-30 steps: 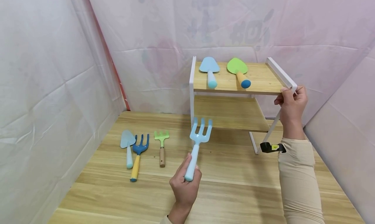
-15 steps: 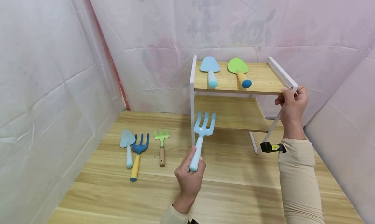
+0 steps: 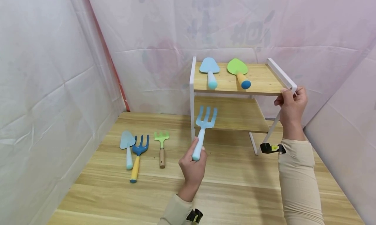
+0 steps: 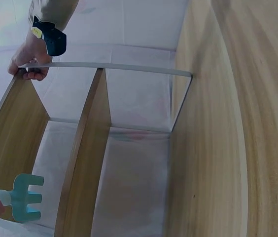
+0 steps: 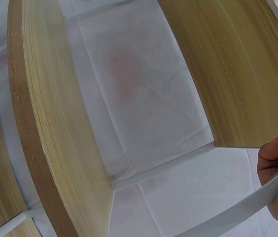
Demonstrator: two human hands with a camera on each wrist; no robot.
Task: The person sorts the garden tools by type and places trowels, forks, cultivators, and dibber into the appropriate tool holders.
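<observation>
My left hand (image 3: 193, 166) grips the pale blue handle of a hand fork (image 3: 205, 122), its three prongs pointing up and away. In the head view the prongs overlap the middle shelf of a white-framed wooden rack (image 3: 232, 112). The left wrist view shows the fork (image 4: 25, 197) in front of the rack's opening. At the rack's front right upper corner, my right hand (image 3: 292, 107) holds the white frame, thumb at the top board's edge. On the top board lie a light blue trowel (image 3: 209, 66) and a green trowel (image 3: 238, 67) with a yellow handle.
Left on the wooden table (image 3: 117, 199) lie a small pale blue trowel (image 3: 128, 143), a dark blue fork (image 3: 140, 150) with a yellow handle, and a green rake (image 3: 162, 140) with a wooden handle. White sheeting (image 3: 152, 81) hangs behind and at both sides.
My left hand has carried the light blue fork up and slightly right, toward the rack's middle shelf. The right hand has stayed at the rack's corner.
</observation>
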